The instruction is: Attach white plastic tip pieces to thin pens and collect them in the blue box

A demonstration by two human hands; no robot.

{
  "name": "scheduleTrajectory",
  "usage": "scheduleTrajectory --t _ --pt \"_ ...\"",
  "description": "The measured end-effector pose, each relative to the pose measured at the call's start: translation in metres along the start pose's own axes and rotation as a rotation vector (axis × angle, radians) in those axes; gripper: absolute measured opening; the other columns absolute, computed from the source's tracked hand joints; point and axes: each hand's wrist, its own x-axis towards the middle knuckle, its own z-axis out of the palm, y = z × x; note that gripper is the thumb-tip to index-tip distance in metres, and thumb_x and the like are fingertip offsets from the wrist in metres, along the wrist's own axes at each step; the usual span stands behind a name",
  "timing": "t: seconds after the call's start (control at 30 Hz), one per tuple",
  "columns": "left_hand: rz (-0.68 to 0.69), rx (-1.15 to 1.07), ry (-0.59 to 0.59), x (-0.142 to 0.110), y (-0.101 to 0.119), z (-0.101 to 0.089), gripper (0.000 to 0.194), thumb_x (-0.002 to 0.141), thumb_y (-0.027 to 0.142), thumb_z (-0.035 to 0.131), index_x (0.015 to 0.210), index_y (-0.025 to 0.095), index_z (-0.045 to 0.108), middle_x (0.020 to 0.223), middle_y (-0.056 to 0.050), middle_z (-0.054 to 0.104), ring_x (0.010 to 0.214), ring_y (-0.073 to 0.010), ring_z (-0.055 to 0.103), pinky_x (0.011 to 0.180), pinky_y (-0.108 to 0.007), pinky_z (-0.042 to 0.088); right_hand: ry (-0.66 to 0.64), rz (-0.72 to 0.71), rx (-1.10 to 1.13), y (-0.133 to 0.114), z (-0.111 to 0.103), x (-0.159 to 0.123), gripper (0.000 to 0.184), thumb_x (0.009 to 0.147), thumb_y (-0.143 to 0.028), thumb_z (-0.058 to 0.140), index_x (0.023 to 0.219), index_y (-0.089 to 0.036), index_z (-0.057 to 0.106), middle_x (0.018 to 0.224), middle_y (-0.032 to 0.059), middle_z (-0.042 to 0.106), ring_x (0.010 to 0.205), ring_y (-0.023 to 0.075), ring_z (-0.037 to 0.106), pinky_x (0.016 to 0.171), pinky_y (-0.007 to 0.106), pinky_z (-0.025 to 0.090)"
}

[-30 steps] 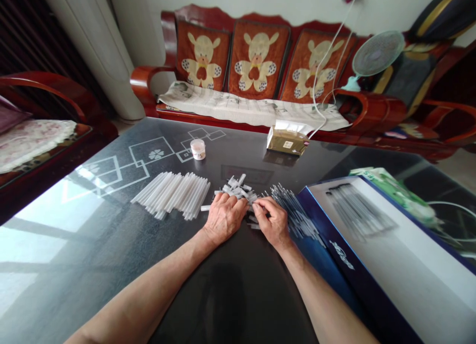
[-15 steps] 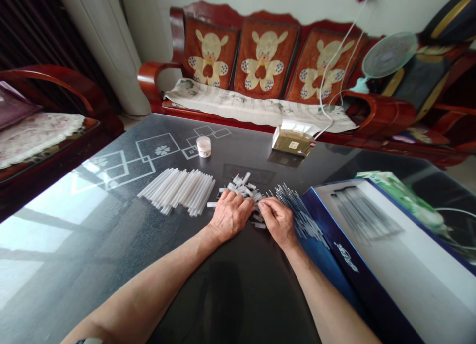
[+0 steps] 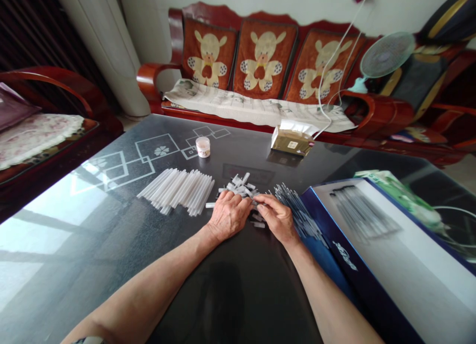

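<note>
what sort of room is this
Most likely a home living room: a long red-brown wooden sofa with orange bear-patterned cushions, a glossy black patterned table, and a pale green round fan.

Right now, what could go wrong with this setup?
1. The small pieces lie in a loose heap by the left hand and right hand; a brush could scatter them.
2. The thin dark rods lie close beside the right hand; a sideways swing might disarrange them.
3. The white tubes look round, so a bump could roll some.
</note>
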Motion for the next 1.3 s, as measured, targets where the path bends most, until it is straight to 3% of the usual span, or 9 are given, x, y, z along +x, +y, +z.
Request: scheduleTrajectory --t 0.13,0.27,0.43,0.57,0.7,0.87,1.0,1.17,1.3 --pt "-0.018 0.004 -0.017 -0.0002 0.0002 -0.0012 0.030 0.097 0.035 0.039 0.095 0.021 0.066 0.072 -0.004 0.059 0.075 -0.0197 0.053 0.077 -0.035 0.036 0.079 -0.024 -0.106 -0.0015 0.0026 -0.0012 0.016 0.088 -0.029 0.057 0.095 -0.020 0.068 0.096 0.0069 0.068 0.083 0.0173 0.065 0.069 0.028 0.054" --pt "-0.019 0.002 -0.030 -0.0003 -0.0001 -0.0001 0.030 0.097 0.035 0.040 0.093 0.021 0.066 0.073 -0.005 0.059 0.075 -0.0198 0.053 0.077 -0.035 0.036 0.106 -0.095 -0.195 -0.0006 0.0054 0.0003 0.014 0.087 -0.027 0.058 0.083 -0.019 0.069 0.088 0.0065 0.068 0.080 0.0174 0.064 0.068 0.029 0.053" --pt "-0.023 0.008 -0.026 -0.0001 -0.0021 0.0021 0.030 0.097 0.034 0.039 0.093 0.021 0.066 0.072 -0.004 0.059 0.075 -0.0200 0.052 0.077 -0.035 0.036 0.066 -0.094 -0.178 0.0018 0.0049 0.0005 0.014 0.086 -0.022 0.058 0.095 -0.020 0.068 0.098 0.0068 0.066 0.086 0.0170 0.064 0.064 0.026 0.052" --pt "-0.031 0.013 -0.014 -0.0001 -0.0027 0.0025 0.031 0.097 0.034 0.039 0.091 0.021 0.066 0.072 -0.004 0.059 0.074 -0.0200 0.052 0.077 -0.035 0.035 0.084 -0.079 -0.197 0.0002 0.0046 -0.0009 0.026 0.084 -0.022 0.060 0.110 -0.020 0.063 0.107 0.0081 0.063 0.085 0.0166 0.062 0.062 0.027 0.050" --pt "-0.029 0.013 -0.026 -0.0001 -0.0023 0.0024 0.030 0.097 0.034 0.039 0.090 0.021 0.065 0.072 -0.004 0.059 0.075 -0.0201 0.052 0.077 -0.035 0.035 0.113 -0.106 -0.243 0.0001 0.0060 -0.0003 0.012 0.088 -0.023 0.056 0.091 -0.020 0.068 0.094 0.0064 0.065 0.084 0.0166 0.062 0.061 0.026 0.049" --pt "-0.033 0.009 -0.040 0.0001 -0.0028 0.0026 0.030 0.097 0.034 0.039 0.090 0.021 0.065 0.073 -0.004 0.059 0.076 -0.0199 0.052 0.077 -0.035 0.035 0.089 -0.119 -0.229 0.0028 0.0068 -0.0009 0.012 0.087 -0.021 0.056 0.093 -0.021 0.066 0.098 0.0062 0.064 0.090 0.0173 0.062 0.063 0.026 0.050" --pt "-0.037 0.000 -0.032 0.0001 -0.0033 0.0025 0.030 0.097 0.033 0.039 0.090 0.021 0.066 0.073 -0.004 0.059 0.075 -0.0199 0.052 0.077 -0.035 0.035 0.105 -0.093 -0.250 0.0005 0.0061 -0.0023 0.026 0.083 -0.022 0.059 0.109 -0.021 0.061 0.111 0.0085 0.062 0.092 0.0189 0.062 0.066 0.029 0.051" --pt "-0.033 -0.005 -0.038 0.0001 -0.0030 0.0027 0.030 0.097 0.034 0.039 0.090 0.021 0.066 0.073 -0.005 0.059 0.075 -0.0200 0.052 0.078 -0.035 0.035 0.118 -0.133 -0.289 0.0024 0.0075 -0.0008 0.014 0.089 -0.023 0.053 0.090 -0.021 0.067 0.095 0.0069 0.065 0.091 0.0191 0.063 0.079 0.033 0.053" --pt "-0.033 -0.008 -0.042 0.0003 -0.0031 0.0029 0.031 0.097 0.034 0.039 0.090 0.020 0.065 0.073 -0.004 0.059 0.076 -0.0199 0.052 0.078 -0.035 0.036 0.102 -0.168 -0.294 0.0059 0.0082 -0.0012 0.014 0.088 -0.021 0.055 0.094 -0.022 0.067 0.099 0.0070 0.065 0.097 0.0200 0.062 0.084 0.034 0.053"
